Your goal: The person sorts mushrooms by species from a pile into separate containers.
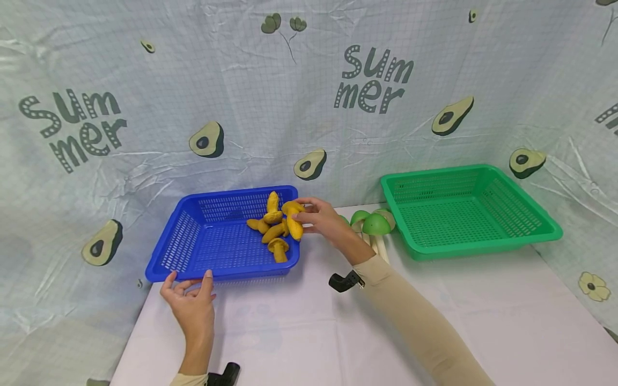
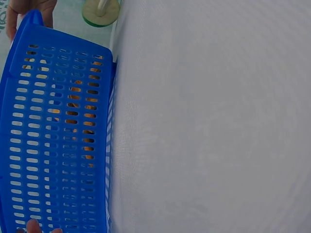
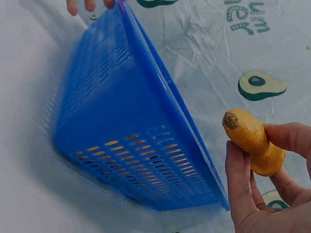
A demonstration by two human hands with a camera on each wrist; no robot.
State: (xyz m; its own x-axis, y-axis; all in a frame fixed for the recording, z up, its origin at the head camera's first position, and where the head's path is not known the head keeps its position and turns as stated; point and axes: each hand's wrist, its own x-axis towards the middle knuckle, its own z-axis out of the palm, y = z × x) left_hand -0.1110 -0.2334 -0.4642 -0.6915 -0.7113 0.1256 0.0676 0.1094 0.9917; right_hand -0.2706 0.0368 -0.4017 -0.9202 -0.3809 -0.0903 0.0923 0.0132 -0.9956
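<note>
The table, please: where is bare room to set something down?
Free table between the left hand and right sleeve, in front of the blue basket; also right of that sleeve, in front of the green basket. Crowded: between the baskets, where green-capped mushrooms lie near the right hand.

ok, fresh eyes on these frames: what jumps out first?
Likely the blue basket at left, yellow mushrooms bunched toward its right end and the left hand at its near rim. Next, the right hand holding one more yellow mushroom by that right end. Farther right: a green basket, with green-capped mushrooms beside its left side.
</note>
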